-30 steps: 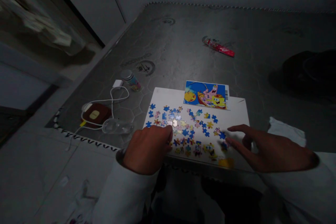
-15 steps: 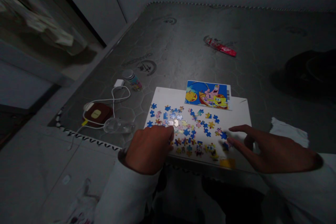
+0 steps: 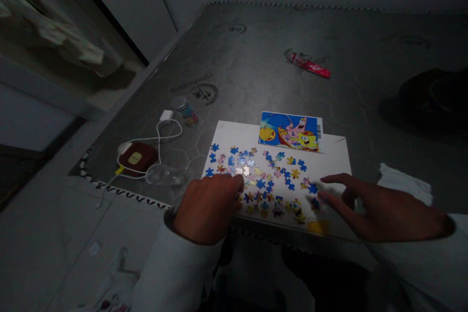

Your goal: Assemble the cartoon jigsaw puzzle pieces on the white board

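Many loose jigsaw puzzle pieces [image 3: 261,184], mostly blue, yellow and pink, lie spread on a white board [image 3: 237,131]. At the board's lower left rests my left hand [image 3: 208,207], its fingers curled in and their tips mostly hidden behind the knuckles; whether they hold a piece does not show. My right hand [image 3: 369,204] hovers over the board's right side, thumb and forefinger apart, nothing between them. Closest to its fingertips are a blue puzzle piece [image 3: 312,188] and a few others. A printed cartoon picture card [image 3: 290,131] lies along the board's top edge.
To the left lie a clear plastic cup [image 3: 166,175], a brown box [image 3: 138,158] with a white cable [image 3: 159,139], and a capped canister [image 3: 185,111]. A red wrapper [image 3: 309,65] sits farther back. White tissue [image 3: 404,184] and a dark round object [image 3: 438,102] are at right.
Both hands keep nearly the same pose and place. The whole view has shifted only very slightly; no puzzle piece has visibly moved.
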A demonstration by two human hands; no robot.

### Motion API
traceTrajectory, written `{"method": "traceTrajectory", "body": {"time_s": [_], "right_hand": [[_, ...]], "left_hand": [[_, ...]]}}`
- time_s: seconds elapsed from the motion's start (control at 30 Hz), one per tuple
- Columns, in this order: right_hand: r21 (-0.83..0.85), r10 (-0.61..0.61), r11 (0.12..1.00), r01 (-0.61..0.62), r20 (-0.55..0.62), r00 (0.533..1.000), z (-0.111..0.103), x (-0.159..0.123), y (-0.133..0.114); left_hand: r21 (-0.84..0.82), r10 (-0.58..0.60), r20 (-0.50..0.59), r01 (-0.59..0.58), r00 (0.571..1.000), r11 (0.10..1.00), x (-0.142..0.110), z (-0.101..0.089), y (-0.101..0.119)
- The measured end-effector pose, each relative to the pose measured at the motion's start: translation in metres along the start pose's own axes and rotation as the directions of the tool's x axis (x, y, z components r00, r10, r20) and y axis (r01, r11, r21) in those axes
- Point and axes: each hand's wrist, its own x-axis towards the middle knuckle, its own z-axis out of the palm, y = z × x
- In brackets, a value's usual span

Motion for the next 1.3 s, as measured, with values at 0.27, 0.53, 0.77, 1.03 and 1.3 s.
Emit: {"method": "traceTrajectory", "body": {"time_s": [0.27, 0.53, 0.77, 1.03, 1.3], "right_hand": [[0.005, -0.01, 1.0, 0.01, 0.017, 1.0, -0.001, 0.0, 0.001], [-0.001, -0.028, 1.0, 0.028, -0.032, 0.999, 0.004, -0.001, 0.003], [0.005, -0.006, 1.0, 0.006, -0.042, 0.999, 0.006, -0.001, 0.004], [0.013, -0.013, 1.0, 0.013, -0.011, 1.0, 0.001, -0.001, 0.004], [0.024, -0.037, 0.999, 0.038, -0.016, 0.999, -0.002, 0.0, 0.003]], "left_hand": [[0.0, 0.04, -0.039, -0.04, 0.998, 0.999, 0.003, 0.0, 0.005], [0.01, 0.06, -0.025, -0.06, 0.998, 0.998, 0.004, 0.0, 0.006], [0.002, 0.124, -0.018, -0.124, 0.992, 0.992, 0.009, 0.001, 0.008], [0.018, 0.07, -0.008, -0.07, 0.998, 0.997, 0.01, -0.001, 0.008], [-0.001, 0.052, -0.002, -0.052, 0.999, 0.999, 0.01, -0.002, 0.011]]}}
